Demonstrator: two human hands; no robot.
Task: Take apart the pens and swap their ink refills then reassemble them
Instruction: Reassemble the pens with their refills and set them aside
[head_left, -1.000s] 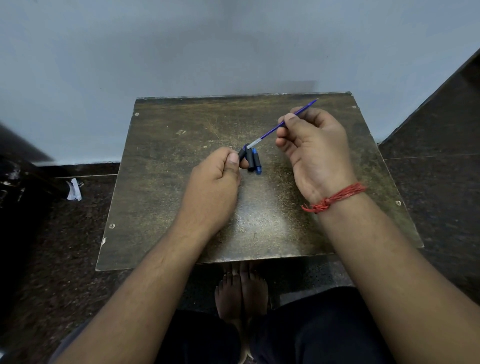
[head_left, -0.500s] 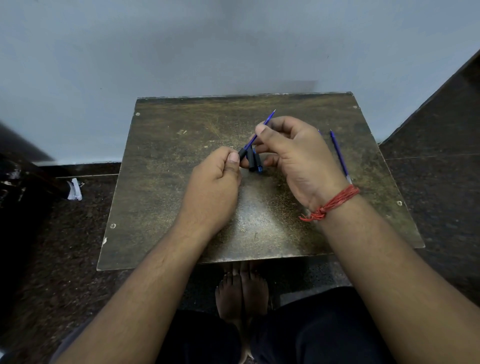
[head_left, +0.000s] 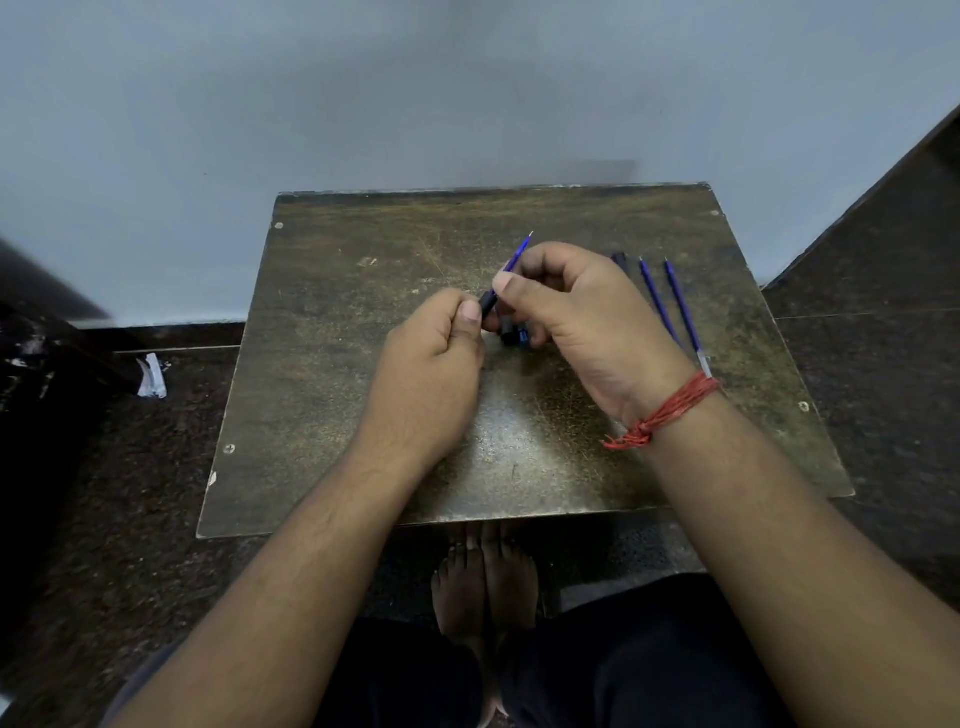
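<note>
**Two hands at a pen barrel, with loose refills lying to the right**

A pale wall (head_left: 467, 93) rises behind a worn, scratched brown table (head_left: 363, 415), which stands on dark speckled floor (head_left: 130, 493). Under the near edge show the person's two bare feet (head_left: 485, 577). A scrap of white paper (head_left: 151, 375) lies on the floor, well left of the hands.

The left hand (head_left: 431, 369) is curled closed around a black pen barrel (head_left: 487, 304), only the barrel's upper end showing past the thumb. The right hand (head_left: 582, 317), with a red thread band (head_left: 665, 410) at the wrist, pinches a thin blue refill (head_left: 519, 250) between thumb and forefinger; the refill slants up and away from the barrel mouth, tip uppermost. Directly below this pinch, partly hidden by the right fingers, lie two short dark pen pieces (head_left: 514, 335), one tipped with blue.

Right of the grip, two further blue refills (head_left: 675, 306) lie side by side on the table, nearly parallel, the nearer one partly covered by the right wrist. Beside their far ends a small dark piece (head_left: 619, 258) shows; what it is cannot be told.
</note>
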